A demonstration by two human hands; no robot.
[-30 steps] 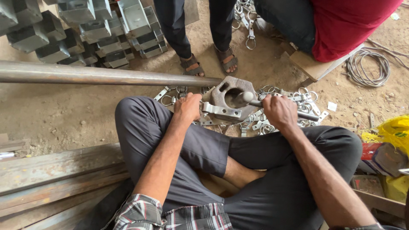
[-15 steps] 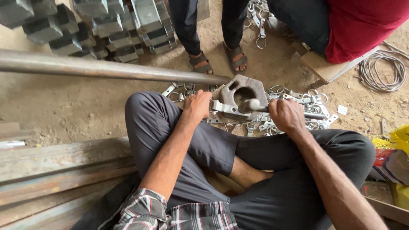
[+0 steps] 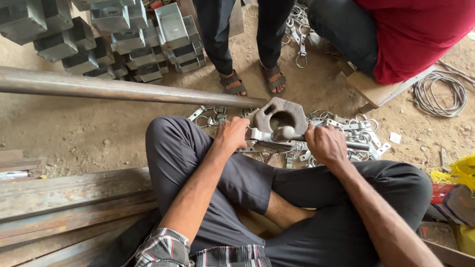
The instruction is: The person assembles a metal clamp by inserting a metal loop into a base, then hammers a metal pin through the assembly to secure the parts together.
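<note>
I sit cross-legged on the dirt floor. My left hand (image 3: 231, 134) presses a flat metal fitting (image 3: 264, 143) down beside a rusty cast-iron block (image 3: 281, 116) with a round hole. My right hand (image 3: 324, 144) grips the handle of a steel tool (image 3: 357, 146) whose rounded head (image 3: 284, 132) rests against the block. Under and around the block lies a heap of several small shiny metal clamps and rings (image 3: 346, 126).
A long steel pipe (image 3: 123, 90) crosses the floor from the left to the block. Stacked grey metal boxes (image 3: 114, 34) stand at the back left. One person stands in sandals (image 3: 252, 81); another in red (image 3: 415, 34) sits on a board. Wire coil (image 3: 440, 94) right, rusty beams (image 3: 74, 198) left.
Both hands stay on the fitting and tool at the block. The tool head has shifted slightly lower against the block; the view has drifted right and down.
</note>
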